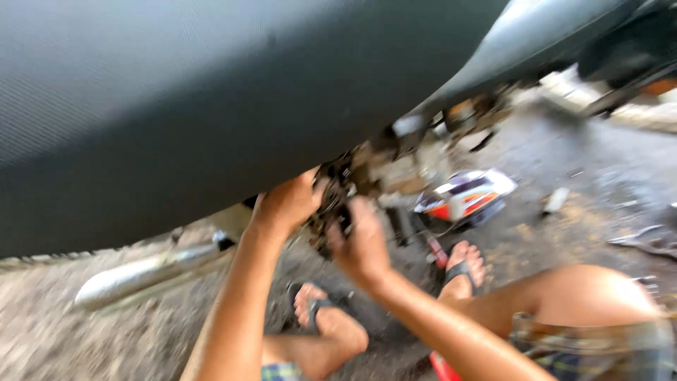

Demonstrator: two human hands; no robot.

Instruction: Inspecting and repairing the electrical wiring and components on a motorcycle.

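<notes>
Centre frame, under the dark seat (pixel 162 106): left hand (pixel 285 204) cupped against the grimy engine parts (pixel 345 185), right hand (pixel 361 243) curled around them from below; exact grip blurred, cannot tell. Best done slowly, both hands steadying, feet (pixel 321 310) planted. Chrome exhaust (pixel 134 275) lower left.

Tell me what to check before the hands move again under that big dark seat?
1. Left hand reaching the dirty engine part: ok, it touches it.
2. Right hand on the same part: ok.
3. Whether the fingers grip anything: cannot tell, too blurred.
4. Feet in sandals planted on the gravel ground: ok.
5. Dark seat blocking the view of the part: not ok, it hides most of it.
6. Red and white panel out of the hands' way: ok.
</notes>
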